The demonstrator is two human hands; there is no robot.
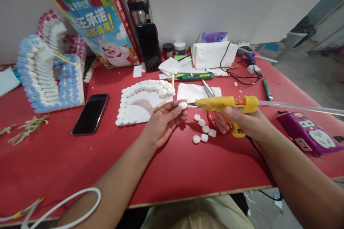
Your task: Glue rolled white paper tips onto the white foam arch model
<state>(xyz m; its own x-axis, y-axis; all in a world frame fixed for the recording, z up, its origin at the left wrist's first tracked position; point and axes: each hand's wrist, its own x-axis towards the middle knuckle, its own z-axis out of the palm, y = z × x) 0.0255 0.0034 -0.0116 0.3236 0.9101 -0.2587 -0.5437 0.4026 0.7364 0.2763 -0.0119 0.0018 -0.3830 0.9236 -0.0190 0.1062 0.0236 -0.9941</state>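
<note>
Between the fingertips of my left hand (168, 116) is a small white foam piece (183, 105). My right hand (239, 118) grips a yellow hot glue gun (227, 104) by its handle, its nozzle touching or very near the white piece. A clear glue stick (298, 106) runs out of the gun's back. Several loose white foam pieces (205, 129) lie below the gun. Behind my left hand rests a white board (138, 109) edged with rows of similar white pieces. Scissors (209, 88) with orange-red handles lie partly hidden under the gun and my right hand.
A black phone (90, 114) lies at left, before a blue-and-white model (51, 75). Along the back stand a colourful bag (99, 25), a flask (137, 1) and an upright dark phone (148, 47). A green cutter (196, 76) and papers lie mid-table; a purple power strip (309, 132) sits right.
</note>
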